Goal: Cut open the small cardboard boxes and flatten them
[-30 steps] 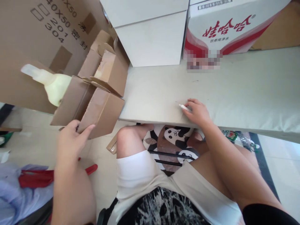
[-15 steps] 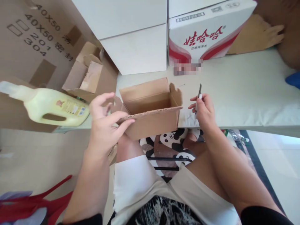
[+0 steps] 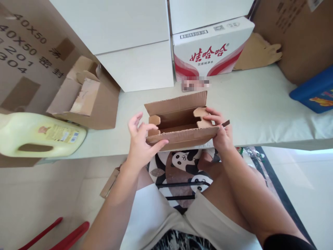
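A small brown cardboard box (image 3: pixel 179 121) with its flaps up sits at the near edge of the pale table (image 3: pixel 260 114), its open top towards me. My left hand (image 3: pixel 142 140) grips its left end and front flap. My right hand (image 3: pixel 221 132) presses the right side flap inward while pinching a small dark blade (image 3: pixel 225 123) between its fingers.
A pale yellow jug (image 3: pixel 39 135) lies on its side at the left by another opened carton (image 3: pixel 83 95). White boxes (image 3: pixel 130 45) and a red-and-white printed case (image 3: pixel 208 48) stand behind. A blue box (image 3: pixel 314 90) is at the right. Red handles (image 3: pixel 65 236) lie on the floor.
My left hand carried the small box from the left onto the table edge in front of me. My right hand lifted the blade off the table and now touches the box's right flap.
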`<state>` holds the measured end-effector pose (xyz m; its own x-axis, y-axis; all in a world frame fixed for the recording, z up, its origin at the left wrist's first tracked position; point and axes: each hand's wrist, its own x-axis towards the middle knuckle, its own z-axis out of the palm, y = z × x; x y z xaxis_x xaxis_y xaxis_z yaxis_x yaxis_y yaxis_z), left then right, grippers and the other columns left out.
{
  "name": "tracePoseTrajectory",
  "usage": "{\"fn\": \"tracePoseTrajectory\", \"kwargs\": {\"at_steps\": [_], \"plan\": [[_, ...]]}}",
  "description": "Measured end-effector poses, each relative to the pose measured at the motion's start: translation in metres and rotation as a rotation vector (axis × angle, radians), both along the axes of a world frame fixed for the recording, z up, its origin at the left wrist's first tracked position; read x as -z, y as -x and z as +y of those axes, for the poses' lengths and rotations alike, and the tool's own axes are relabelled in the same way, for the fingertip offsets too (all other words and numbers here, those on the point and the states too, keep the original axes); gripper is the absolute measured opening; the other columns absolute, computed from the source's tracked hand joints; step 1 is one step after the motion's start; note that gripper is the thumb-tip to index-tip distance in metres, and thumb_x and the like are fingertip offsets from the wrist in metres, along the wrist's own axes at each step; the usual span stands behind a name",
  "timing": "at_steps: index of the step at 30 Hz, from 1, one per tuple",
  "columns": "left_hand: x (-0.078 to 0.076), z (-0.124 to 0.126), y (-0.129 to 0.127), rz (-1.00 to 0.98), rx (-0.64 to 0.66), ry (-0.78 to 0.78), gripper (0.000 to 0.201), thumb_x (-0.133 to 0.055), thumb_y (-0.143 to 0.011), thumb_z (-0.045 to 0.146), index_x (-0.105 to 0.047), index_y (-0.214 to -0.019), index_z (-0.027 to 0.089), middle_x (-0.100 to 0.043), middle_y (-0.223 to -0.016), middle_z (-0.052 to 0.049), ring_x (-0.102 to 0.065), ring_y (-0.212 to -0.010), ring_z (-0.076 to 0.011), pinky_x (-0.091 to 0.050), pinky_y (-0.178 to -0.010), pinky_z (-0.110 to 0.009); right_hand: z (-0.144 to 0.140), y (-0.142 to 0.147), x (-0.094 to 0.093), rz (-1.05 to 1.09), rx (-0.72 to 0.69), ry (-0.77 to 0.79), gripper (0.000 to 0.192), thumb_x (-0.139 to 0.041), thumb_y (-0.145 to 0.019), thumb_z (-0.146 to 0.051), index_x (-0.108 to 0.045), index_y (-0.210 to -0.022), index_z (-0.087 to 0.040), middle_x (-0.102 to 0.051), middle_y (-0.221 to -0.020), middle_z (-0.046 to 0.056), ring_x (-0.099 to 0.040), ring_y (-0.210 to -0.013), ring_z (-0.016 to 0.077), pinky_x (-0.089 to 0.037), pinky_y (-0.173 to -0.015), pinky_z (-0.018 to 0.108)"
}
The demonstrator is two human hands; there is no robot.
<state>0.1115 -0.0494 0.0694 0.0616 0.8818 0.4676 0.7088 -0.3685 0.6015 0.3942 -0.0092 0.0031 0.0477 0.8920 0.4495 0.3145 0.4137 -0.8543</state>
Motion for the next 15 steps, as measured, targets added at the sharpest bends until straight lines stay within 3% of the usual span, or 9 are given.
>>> {"fn": "tracePoseTrajectory", "kwargs": {"at_steps": [3,6,8,10,12,15], "plan": [[0.002,0.008,0.005,-0.033,-0.061,0.027,0.072,-0.087,-0.063,0.066,-0.060,-0.118,0.029,-0.018,-0.167,-0.013,-0.022,-0.158,-0.0452,-0.034,-0.121,-0.066,-0.002,0.001,-0.003,0.057,-0.063,-0.045,0.070,-0.027,-0.094,-0.078,-0.072,-0.103,-0.024,-0.061,-0.143,0.013,-0.060,-0.133,0.0343,-0.051,-0.107,0.055],[0.002,0.020,0.004,-0.070,-0.028,0.079,0.091,-0.086,-0.064,0.068,-0.046,-0.139,0.035,-0.005,-0.173,-0.014,-0.016,-0.160,-0.0443,-0.031,-0.121,-0.068,-0.004,0.003,-0.007,0.050,-0.064,-0.066,0.049,-0.052,-0.090,-0.069,-0.069,-0.094,-0.023,-0.064,-0.139,0.015,-0.062,-0.129,0.0356,-0.052,-0.104,0.054],[0.002,0.029,0.000,-0.084,0.023,0.131,0.099,-0.084,-0.067,0.068,-0.037,-0.148,0.037,-0.006,-0.175,-0.014,-0.016,-0.161,-0.0423,-0.029,-0.123,-0.068,-0.003,0.005,-0.009,0.007,-0.025,-0.025,0.034,-0.057,-0.089,-0.057,-0.065,-0.089,-0.023,-0.064,-0.139,0.014,-0.061,-0.131,0.0353,-0.049,-0.108,0.054],[0.002,0.038,-0.005,-0.099,0.073,0.193,0.101,-0.081,-0.072,0.067,-0.032,-0.153,0.035,-0.017,-0.173,-0.016,-0.021,-0.160,-0.0405,-0.028,-0.125,-0.065,-0.002,0.007,-0.008,-0.024,0.013,0.019,0.027,-0.053,-0.091,-0.049,-0.062,-0.096,-0.024,-0.062,-0.144,0.014,-0.057,-0.137,0.0341,-0.046,-0.113,0.055],[0.004,0.046,-0.009,-0.100,0.094,0.211,0.100,-0.080,-0.074,0.066,-0.031,-0.155,0.032,-0.029,-0.168,-0.017,-0.028,-0.157,-0.0399,-0.028,-0.126,-0.063,0.000,0.008,-0.005,-0.008,0.047,0.033,0.032,-0.050,-0.092,-0.045,-0.059,-0.114,-0.024,-0.058,-0.148,0.016,-0.053,-0.142,0.0320,-0.044,-0.116,0.055],[0.007,0.053,-0.013,-0.098,0.035,0.137,0.108,-0.085,-0.069,0.062,-0.028,-0.156,0.035,-0.022,-0.170,-0.016,-0.034,-0.154,-0.0415,-0.035,-0.122,-0.063,0.003,0.008,0.001,0.064,0.068,0.013,0.040,-0.050,-0.092,-0.041,-0.052,-0.128,-0.024,-0.056,-0.150,0.017,-0.051,-0.145,0.0296,-0.043,-0.118,0.053]]}}
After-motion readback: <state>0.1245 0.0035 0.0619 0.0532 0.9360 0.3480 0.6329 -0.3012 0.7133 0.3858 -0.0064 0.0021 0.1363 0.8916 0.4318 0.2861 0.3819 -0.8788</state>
